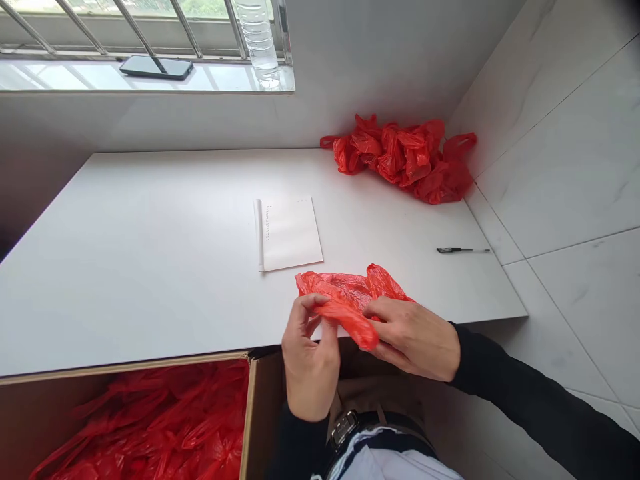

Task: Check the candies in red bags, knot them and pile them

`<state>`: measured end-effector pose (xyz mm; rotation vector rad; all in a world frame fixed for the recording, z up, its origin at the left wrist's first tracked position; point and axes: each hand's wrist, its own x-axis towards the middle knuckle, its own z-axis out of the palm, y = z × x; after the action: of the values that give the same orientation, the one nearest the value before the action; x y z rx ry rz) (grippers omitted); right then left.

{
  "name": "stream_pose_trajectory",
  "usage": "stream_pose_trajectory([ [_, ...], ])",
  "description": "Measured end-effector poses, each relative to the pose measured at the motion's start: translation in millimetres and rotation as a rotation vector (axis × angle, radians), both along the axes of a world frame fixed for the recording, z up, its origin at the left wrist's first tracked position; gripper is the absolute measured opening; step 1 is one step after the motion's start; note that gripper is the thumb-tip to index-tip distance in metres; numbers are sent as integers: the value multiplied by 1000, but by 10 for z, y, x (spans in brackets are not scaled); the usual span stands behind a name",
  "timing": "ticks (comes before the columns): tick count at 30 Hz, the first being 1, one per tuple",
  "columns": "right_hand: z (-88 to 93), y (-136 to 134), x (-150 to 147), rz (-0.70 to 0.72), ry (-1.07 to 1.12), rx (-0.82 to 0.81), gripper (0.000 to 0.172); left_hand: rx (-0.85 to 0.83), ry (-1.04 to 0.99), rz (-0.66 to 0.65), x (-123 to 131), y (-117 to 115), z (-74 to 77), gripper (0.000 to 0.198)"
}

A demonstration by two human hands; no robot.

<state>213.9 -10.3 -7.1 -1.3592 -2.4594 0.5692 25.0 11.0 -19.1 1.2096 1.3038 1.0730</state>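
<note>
White table [150,247], booklet [291,233] just beyond held red bag [350,308], pen [456,250], carton [246,413]

1. Right sleeve [525,403]: plain black, long, smooth, ending in a snug cuff at the wrist.
2. Left sleeve [301,440]: equally dark, also reaching the wrist.
3. Left hand [311,360] and right hand [417,337]: both bare.
4. Shirt [400,467]: white, with a dark band near the waist.
5. Belt [367,420]: dark, with a shiny, roughly rectangular metal buckle [344,429].
6. Trousers [380,393]: brownish, shadowed.
</note>
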Motion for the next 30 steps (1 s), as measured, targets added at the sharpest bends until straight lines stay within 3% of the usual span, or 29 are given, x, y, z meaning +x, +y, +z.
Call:
stream_pose_trajectory([
  [3,-14,-32,45,-145,-79,9,36,-92,-268,107,-148,101,0,23],
  [6,-102,-32,113,-292,-194,13,30,-217,-468,176,-269,169,81,33],
  [9,-192,7,164,-310,-241,-31,32,-288,-521,211,-297,170,166,36],
  [11,-204,36,168,-283,-228,-67,20,-291,-525,215,-265,131,207,32],
  [13,-168,55,143,-283,-190,-73,12,-249,-453,226,-199,68,230,40],
  [17,2,68,69,-341,-58,-46,6,-77,5,258,-53,-32,223,81],
  [19,95,79,71,-401,31,-44,5,-54,35,254,-56,-39,215,74],
  [21,171,100,118,-514,110,-27,2,-87,-97,261,-144,-27,228,61],
  [23,225,122,189,-652,146,3,3,-134,-174,247,-295,-14,260,64],
  [26,269,129,255,-794,159,21,9,-169,-83,207,-509,-12,309,64],
  [28,285,105,227,-824,186,39,17,-171,-26,191,-563,-25,328,47],
  [30,285,69,147,-737,222,63,22,-128,-27,189,-531,-45,346,31],
])
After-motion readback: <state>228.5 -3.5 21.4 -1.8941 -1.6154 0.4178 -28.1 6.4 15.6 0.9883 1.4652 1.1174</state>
